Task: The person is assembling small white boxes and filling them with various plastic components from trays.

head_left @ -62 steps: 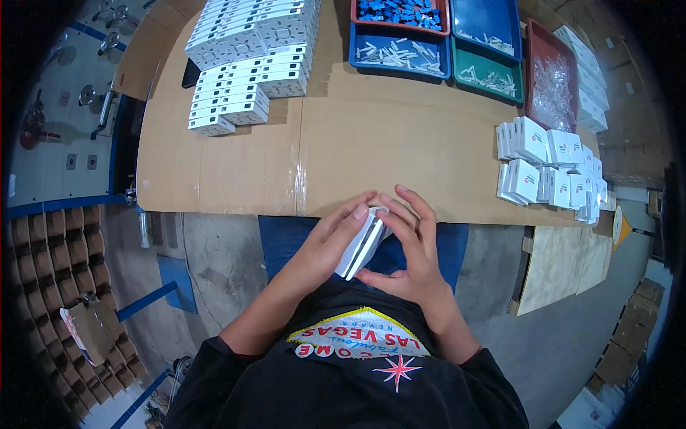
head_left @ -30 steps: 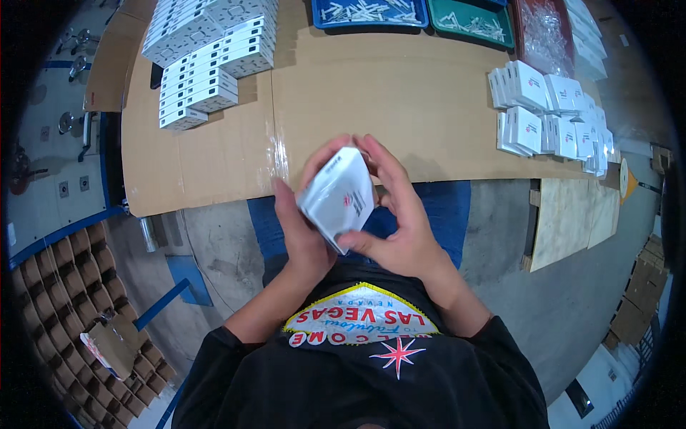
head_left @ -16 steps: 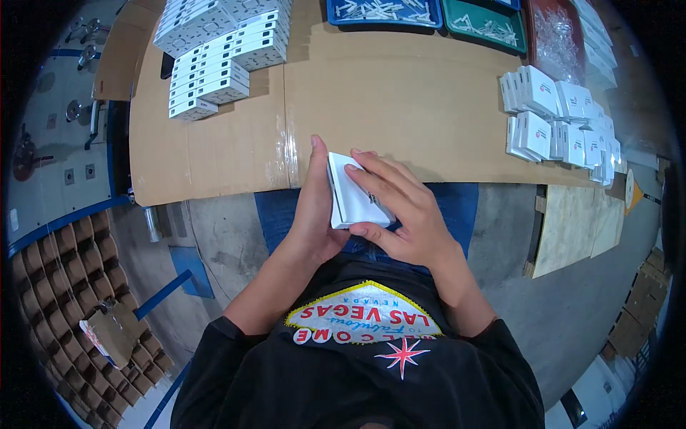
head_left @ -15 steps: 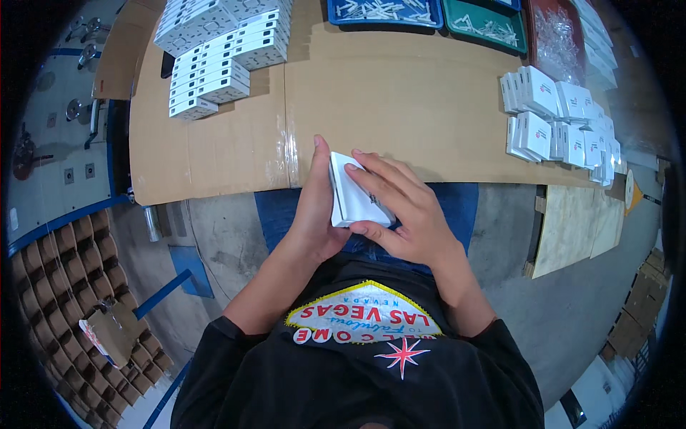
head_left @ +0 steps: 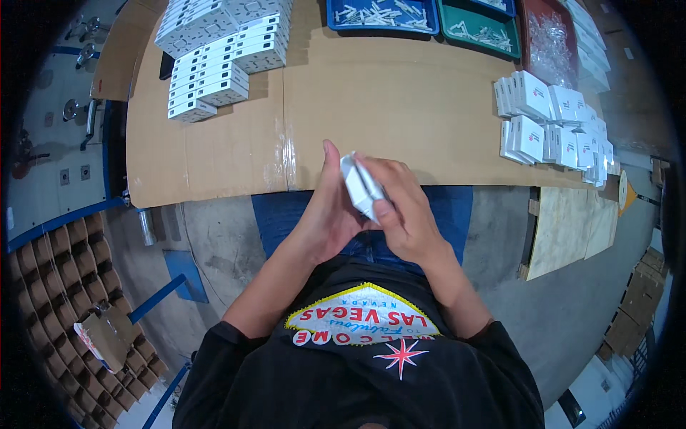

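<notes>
A small white folded packet [head_left: 360, 187] is between my hands, above the near edge of the cardboard-covered table. It stands tilted, with a narrow side and a grey fold line showing. My right hand [head_left: 404, 204] is closed around it, thumb on the near end and fingers over the right side. Close along the packet's left side, my left hand [head_left: 327, 211] is open, thumb stretched up and palm turned toward it. The left fingertips are partly hidden, so I cannot tell whether they touch it.
Stacked white boxes [head_left: 227, 71] stand at the table's far left. White packets [head_left: 557, 129] sit in rows at the right. Behind are a blue tray [head_left: 382, 30] and a green tray [head_left: 480, 44] of small white pieces, plus a dark red bin [head_left: 527, 50] of clear plastic bags.
The packet has turned from its broad printed face to its narrow side. My right hand has shifted its grip with it, and my left palm has opened away from it.
</notes>
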The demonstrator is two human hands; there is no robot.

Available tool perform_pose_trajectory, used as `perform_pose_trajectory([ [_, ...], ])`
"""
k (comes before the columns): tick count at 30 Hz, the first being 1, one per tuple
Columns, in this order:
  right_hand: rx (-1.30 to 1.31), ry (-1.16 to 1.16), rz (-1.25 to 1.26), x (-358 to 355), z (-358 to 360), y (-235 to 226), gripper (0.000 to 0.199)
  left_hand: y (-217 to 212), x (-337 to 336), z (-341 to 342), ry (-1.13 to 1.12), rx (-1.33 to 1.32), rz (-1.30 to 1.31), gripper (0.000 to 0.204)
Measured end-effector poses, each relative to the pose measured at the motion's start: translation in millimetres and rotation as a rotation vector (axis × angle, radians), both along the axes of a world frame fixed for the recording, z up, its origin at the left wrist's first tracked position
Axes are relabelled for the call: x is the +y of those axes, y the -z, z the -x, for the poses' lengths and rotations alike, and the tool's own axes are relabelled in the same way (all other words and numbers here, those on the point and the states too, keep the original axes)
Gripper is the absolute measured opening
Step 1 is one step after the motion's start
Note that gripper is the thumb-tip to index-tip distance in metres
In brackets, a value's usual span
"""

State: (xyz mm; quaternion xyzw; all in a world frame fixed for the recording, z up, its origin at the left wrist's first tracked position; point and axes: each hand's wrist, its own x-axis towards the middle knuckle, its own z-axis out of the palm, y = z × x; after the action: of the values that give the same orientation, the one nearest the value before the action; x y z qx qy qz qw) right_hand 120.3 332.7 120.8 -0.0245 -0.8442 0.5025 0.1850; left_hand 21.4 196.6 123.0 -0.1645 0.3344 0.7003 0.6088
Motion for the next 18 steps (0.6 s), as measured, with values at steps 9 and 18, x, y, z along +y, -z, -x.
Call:
perform_pose_trajectory([
  [9,-0.014,0.120,0.271,-17.2,1.7,-9.5,0.048,10.8,8.6,-34.2,-0.241,1.134,0.044,0.077],
  [18,0.003,0.205,0.151,-22.4,-0.7,-5.9,0.045,11.2,17.1,-40.7,-0.341,1.211,0.068,0.064],
])
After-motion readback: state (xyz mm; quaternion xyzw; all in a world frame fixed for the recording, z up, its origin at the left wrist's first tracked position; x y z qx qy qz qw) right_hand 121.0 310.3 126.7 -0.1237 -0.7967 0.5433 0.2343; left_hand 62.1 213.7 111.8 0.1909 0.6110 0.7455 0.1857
